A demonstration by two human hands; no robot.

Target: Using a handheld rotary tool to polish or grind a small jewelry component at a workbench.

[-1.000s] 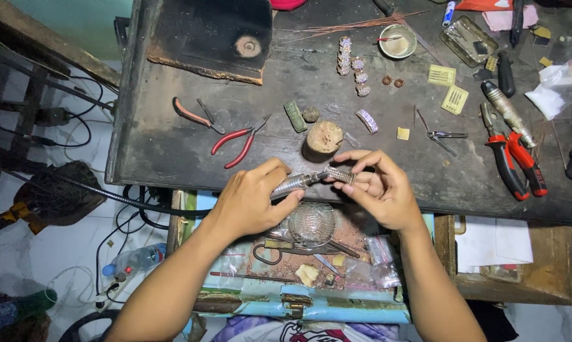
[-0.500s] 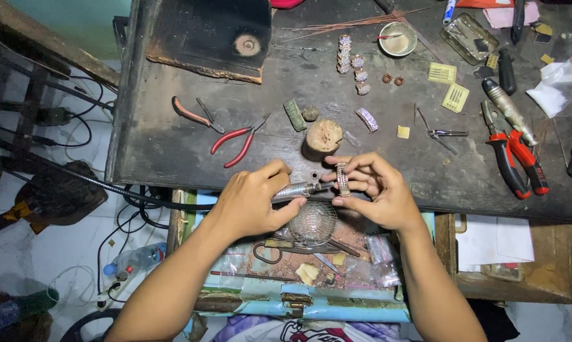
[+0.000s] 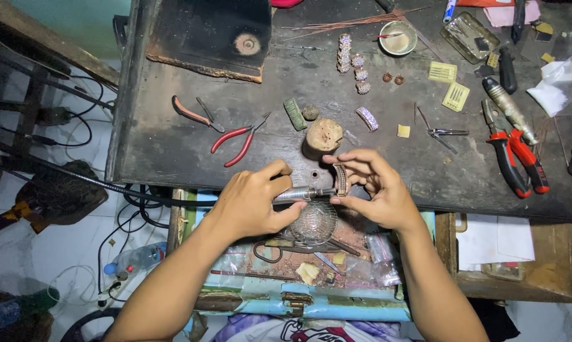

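Head view: a curved, stone-set ring band (image 3: pixel 341 179) stands upright at the worktable's (image 3: pixel 172 152) near edge, pinched between the thumb and fingers of the right hand (image 3: pixel 374 193). The left hand (image 3: pixel 254 202), palm down and wrist bent inward, grasps a metal rotary handpiece (image 3: pixel 302 193) whose tip meets the band from nine o'clock. Just below hangs a wire mesh strainer (image 3: pixel 314 223). At twelve o'clock stands a wooden peg (image 3: pixel 324 135); at ten, red-handled pliers (image 3: pixel 241 140). Two small yellow cards (image 3: pixel 449 85) lie at one o'clock, a clear bag of white powder (image 3: pixel 552 92) beyond them.
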